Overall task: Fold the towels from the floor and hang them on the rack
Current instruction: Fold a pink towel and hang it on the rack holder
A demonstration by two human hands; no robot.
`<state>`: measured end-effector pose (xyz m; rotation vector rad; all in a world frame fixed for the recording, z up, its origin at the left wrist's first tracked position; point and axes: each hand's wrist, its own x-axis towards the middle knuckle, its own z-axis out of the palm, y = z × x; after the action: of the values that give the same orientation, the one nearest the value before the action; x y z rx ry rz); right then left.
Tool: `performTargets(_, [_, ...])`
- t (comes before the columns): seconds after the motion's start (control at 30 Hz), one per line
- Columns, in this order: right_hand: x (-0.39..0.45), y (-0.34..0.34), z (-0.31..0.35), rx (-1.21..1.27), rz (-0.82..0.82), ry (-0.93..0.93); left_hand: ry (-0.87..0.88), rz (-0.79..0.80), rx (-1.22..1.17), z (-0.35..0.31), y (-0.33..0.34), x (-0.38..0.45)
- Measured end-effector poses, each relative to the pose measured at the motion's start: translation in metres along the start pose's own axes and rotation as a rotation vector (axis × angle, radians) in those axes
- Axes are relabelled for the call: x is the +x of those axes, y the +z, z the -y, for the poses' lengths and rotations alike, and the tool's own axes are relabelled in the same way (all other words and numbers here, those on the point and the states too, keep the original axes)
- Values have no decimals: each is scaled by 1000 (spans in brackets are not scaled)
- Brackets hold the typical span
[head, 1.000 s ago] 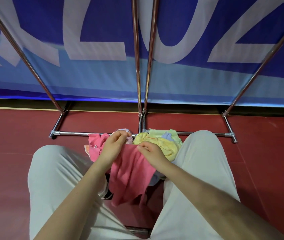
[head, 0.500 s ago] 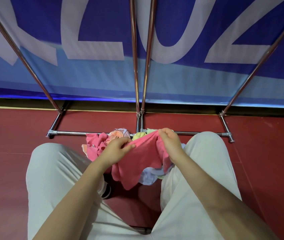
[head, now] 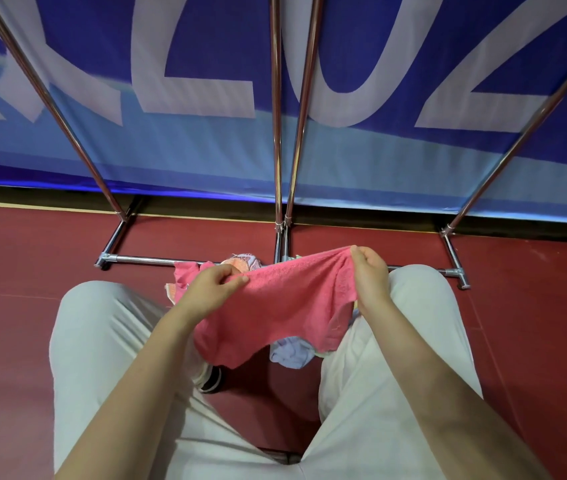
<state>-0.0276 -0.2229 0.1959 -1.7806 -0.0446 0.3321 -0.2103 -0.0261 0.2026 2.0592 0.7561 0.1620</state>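
— What is seen behind? 
— A blue banner printed with large pale letters is stretched across the back, a lighter blue band along its lower part.

— And below? 
— A dark red floor is laid out, edged by a thin yellow line and a dark strip under the banner.

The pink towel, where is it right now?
In the head view the pink towel hangs at centre, stretched between the left hand and right hand, above the towel pile before the rack.
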Motion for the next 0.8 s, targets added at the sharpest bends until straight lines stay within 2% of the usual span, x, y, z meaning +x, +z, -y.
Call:
performTargets(0.07, [0, 0, 1, 0, -12, 1, 1, -29, -63, -2, -2, -1])
performTargets(0.17, [0, -2, 1, -18, -26, 2, 3, -89, -300, -8, -4, -3])
performTargets(0.37, [-2, -1, -1, -90, -31, 5, -121, 0, -731, -11, -8, -1])
performTargets(0.47, [-3, -2, 0, -112, -27, -3, -125, -128, -685, -10, -2, 2])
performTargets(0.6, [-8, -3, -1, -276, 36, -28, -68, -322, -593, -14, 6, 1])
performTargets(0.7, [-11, 2, -4, -395, 74, -31, -19, -343, -563, -17, 10, 0])
performTargets(0.8, [-21, 13, -3, -279, 167, -27, 58, -298, -514, -22, 15, -3])
